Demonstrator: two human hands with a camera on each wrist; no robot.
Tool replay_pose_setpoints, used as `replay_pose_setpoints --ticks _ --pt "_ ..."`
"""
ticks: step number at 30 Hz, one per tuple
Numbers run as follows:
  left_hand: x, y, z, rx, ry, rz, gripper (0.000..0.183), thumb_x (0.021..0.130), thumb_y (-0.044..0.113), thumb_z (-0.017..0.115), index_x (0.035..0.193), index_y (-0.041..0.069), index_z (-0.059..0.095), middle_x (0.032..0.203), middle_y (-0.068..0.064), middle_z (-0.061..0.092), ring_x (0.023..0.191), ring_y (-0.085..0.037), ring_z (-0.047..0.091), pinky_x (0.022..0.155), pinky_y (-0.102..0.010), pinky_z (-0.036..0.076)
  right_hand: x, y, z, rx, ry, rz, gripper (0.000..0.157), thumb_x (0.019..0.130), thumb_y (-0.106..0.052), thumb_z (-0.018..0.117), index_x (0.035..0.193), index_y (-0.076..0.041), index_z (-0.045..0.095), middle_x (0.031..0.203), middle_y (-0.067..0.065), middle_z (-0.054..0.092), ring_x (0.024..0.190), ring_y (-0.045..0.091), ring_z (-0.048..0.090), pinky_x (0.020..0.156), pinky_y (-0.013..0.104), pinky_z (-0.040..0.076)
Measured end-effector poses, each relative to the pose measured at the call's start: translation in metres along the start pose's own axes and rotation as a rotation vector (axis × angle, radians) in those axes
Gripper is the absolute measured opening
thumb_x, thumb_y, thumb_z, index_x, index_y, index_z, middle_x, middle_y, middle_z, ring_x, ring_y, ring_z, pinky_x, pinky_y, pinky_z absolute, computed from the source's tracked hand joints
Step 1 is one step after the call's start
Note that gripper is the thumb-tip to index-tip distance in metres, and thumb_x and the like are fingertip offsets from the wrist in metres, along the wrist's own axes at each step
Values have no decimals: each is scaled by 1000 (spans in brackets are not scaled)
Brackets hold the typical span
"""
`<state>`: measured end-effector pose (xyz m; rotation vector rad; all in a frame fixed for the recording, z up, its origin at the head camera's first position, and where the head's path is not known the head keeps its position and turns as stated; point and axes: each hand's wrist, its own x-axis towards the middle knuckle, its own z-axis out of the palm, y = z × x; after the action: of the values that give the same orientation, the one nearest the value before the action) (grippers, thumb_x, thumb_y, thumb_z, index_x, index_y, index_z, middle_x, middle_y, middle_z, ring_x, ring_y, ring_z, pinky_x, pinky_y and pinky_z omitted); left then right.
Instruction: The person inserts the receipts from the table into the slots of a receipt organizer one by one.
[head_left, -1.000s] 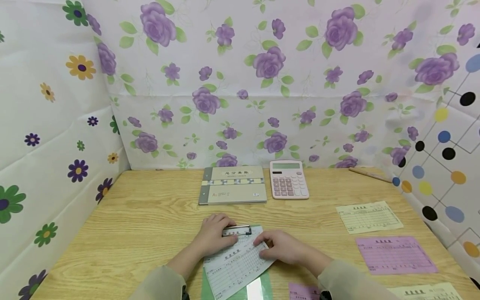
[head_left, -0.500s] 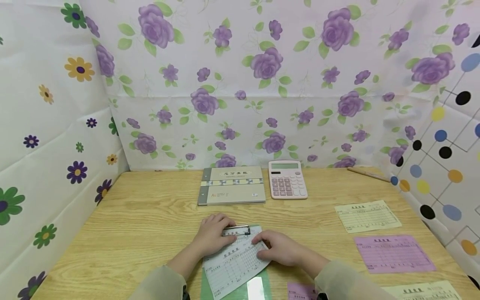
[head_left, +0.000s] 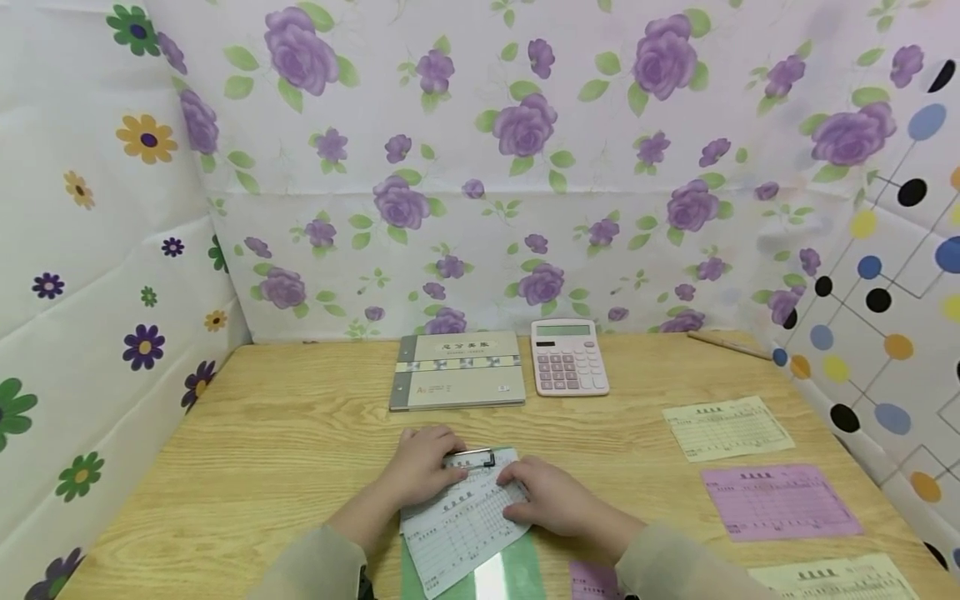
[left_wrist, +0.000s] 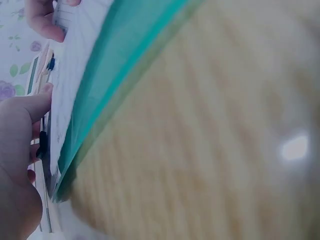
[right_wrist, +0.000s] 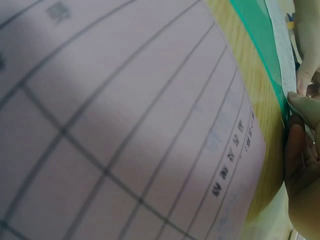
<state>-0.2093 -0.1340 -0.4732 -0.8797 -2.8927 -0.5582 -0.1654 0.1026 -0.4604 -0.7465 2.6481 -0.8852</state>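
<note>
A green clipboard (head_left: 519, 562) lies at the front middle of the table, its metal clip (head_left: 472, 455) at the far end. On it is a white printed form (head_left: 453, 546), turned at an angle over another white sheet held under the clip. My left hand (head_left: 423, 468) grips the clipboard at the clip, thumb on top and fingers curled around it, as the left wrist view shows. At the form's right edge, my right hand (head_left: 553, 497) pinches the paper between thumb and fingers. Part of the sheet underneath is hidden by the form.
On the right lie a yellow form (head_left: 727, 428), a purple form (head_left: 780, 502) and another yellow form (head_left: 832, 577). A purple slip (head_left: 592, 581) is partly under the right sleeve. Behind stand a ledger book (head_left: 459, 371), a pink calculator (head_left: 570, 358) and a pen-like stick (head_left: 727, 344).
The head view has shifted slightly, moving the whole scene a little left. Both hands keep their holds, and the tilted form has shifted slightly on the clipboard.
</note>
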Motion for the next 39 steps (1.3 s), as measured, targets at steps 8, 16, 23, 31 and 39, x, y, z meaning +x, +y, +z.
replay_pose_setpoints --ticks 8,16,23,31,39 --pt "2 -2 -7 -13 -35 65 23 84 33 68 101 16 67 94 7 58 93 -14 53 86 -39 33 2 -2 2 -48 9 1 34 84 -30 69 114 -16 61 103 -2 54 86 7 51 80 31 45" --pt "7 -2 -10 -19 -76 60 21 86 33 66 100 17 68 95 8 58 91 -12 53 82 -37 31 3 -6 3 -48 53 47 36 85 -30 68 117 -14 59 99 1 57 83 11 53 76 34 46" --pt "7 0 -10 -14 -84 55 21 86 32 67 99 17 68 93 9 57 89 -11 53 81 -37 31 6 -8 7 -48 79 108 37 85 -33 69 115 -14 58 93 0 56 77 12 52 72 35 46" --pt "4 1 -7 -4 -69 48 22 86 35 66 100 18 67 91 12 56 91 -10 52 83 -36 30 12 -8 13 -72 105 150 46 84 -36 68 119 -9 56 105 9 63 98 25 60 85 42 47" --pt "2 2 -6 1 -47 40 24 85 35 67 100 17 68 92 10 56 92 -12 51 87 -39 30 13 -12 12 -79 127 162 46 85 -36 68 119 -8 56 105 11 64 99 28 61 84 43 47"
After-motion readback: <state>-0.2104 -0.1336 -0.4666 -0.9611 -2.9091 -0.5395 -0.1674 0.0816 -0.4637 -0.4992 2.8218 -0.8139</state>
